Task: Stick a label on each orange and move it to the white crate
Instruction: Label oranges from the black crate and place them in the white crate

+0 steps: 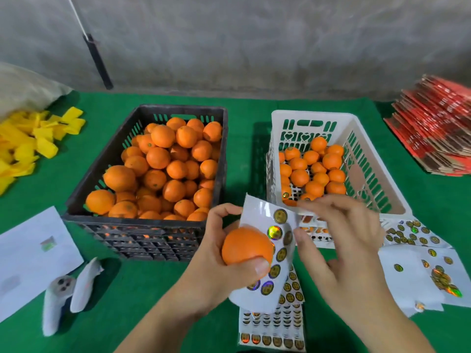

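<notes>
At the bottom centre of the frame, full label sheets (272, 327) lay on the green table cover (158, 289), partly under the hands. Just above them, the left hand (216, 266) grasped an orange (246, 247), thumb across its lower side, and with the same fingers held a curled label sheet (265, 296) behind the fruit. The right hand (341, 240) reached in from the lower right; its thumb and forefinger closed toward the sheet's right edge, apparently pinching at a label (287, 237), though blur left the contact uncertain. The step in hand was judged to be peeling a label, the held orange showing none on its visible side. The next move would call for lifting the label free without creasing it, pressing it onto the orange's skin, then carrying the fruit up and right.

At lower right lay part-used sheets (420, 273); at lower left, white paper (33, 253) and a white-wrapped controller-like object (63, 291).

In mid-frame, the black crate (81, 189), left of centre, was heaped with oranges; the white crate (377, 189), right of centre, held one loose layer, so much of the task remained. Farther off were yellow strips (30, 138) at the left edge and a red carton stack (433, 128) at the right.
</notes>
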`<state>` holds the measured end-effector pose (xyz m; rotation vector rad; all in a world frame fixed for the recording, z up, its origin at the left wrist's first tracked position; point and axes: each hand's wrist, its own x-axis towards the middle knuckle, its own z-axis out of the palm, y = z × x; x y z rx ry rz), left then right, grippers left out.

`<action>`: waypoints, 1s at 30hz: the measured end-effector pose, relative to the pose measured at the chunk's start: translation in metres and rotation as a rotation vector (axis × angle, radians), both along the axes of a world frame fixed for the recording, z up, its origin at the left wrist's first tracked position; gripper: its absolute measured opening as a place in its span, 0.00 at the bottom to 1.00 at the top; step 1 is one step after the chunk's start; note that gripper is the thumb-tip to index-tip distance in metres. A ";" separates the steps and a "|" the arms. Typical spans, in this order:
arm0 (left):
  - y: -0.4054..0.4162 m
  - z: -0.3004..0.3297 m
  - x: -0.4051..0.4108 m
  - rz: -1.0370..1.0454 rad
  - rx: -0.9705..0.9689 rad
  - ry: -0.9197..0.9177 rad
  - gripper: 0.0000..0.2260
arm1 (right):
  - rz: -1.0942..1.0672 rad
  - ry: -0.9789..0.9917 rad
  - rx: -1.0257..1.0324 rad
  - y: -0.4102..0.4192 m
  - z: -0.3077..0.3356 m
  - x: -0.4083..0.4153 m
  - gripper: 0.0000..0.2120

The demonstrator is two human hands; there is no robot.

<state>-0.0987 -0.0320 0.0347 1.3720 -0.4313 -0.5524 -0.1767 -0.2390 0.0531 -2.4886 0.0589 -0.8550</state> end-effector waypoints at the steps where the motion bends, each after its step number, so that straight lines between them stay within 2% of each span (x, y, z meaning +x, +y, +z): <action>1: 0.000 0.000 -0.003 -0.039 -0.003 -0.053 0.37 | 0.021 -0.020 -0.074 0.004 0.004 0.000 0.14; 4: 0.002 0.003 -0.008 -0.115 -0.020 -0.131 0.44 | 0.051 0.039 -0.051 0.006 0.012 0.004 0.11; 5: 0.003 0.004 -0.009 -0.128 -0.019 -0.148 0.44 | 0.091 0.085 0.049 0.004 0.014 0.006 0.09; 8: 0.006 0.008 -0.010 -0.165 -0.005 -0.151 0.45 | 0.268 0.264 0.542 -0.007 0.025 0.006 0.05; 10: 0.006 0.010 -0.011 -0.190 -0.005 -0.152 0.45 | 0.316 0.328 0.620 -0.014 0.026 0.005 0.05; 12: 0.005 0.011 -0.011 -0.205 -0.003 -0.163 0.45 | 0.311 0.340 0.616 -0.019 0.025 0.006 0.05; 13: 0.005 0.011 -0.011 -0.202 -0.002 -0.172 0.45 | 0.275 0.316 0.599 -0.022 0.025 0.007 0.09; 15: 0.004 0.012 -0.010 -0.171 -0.011 -0.173 0.44 | 0.167 0.210 0.515 -0.026 0.027 0.006 0.12; 17: 0.002 0.011 -0.010 -0.126 -0.012 -0.158 0.46 | 0.095 0.039 0.447 -0.021 0.033 0.002 0.07; 19: 0.001 0.013 -0.009 -0.107 0.007 -0.106 0.49 | 0.123 -0.087 0.343 -0.007 0.037 -0.004 0.05; 21: -0.004 0.012 -0.010 -0.126 -0.034 -0.049 0.50 | 0.243 -0.132 0.127 0.010 0.031 -0.007 0.04; 23: -0.009 0.011 -0.010 -0.126 -0.114 0.019 0.50 | 0.365 -0.099 0.018 0.022 0.021 -0.007 0.06; 26: -0.008 0.008 -0.012 -0.108 -0.134 0.044 0.49 | 0.433 -0.003 0.086 0.017 0.015 -0.008 0.12; 28: -0.009 0.005 -0.011 -0.103 -0.094 0.013 0.44 | 0.467 0.129 0.044 0.009 0.013 -0.012 0.20; 30: -0.016 0.006 -0.009 -0.087 -0.054 0.053 0.42 | 0.435 0.264 -0.116 0.007 0.007 -0.015 0.32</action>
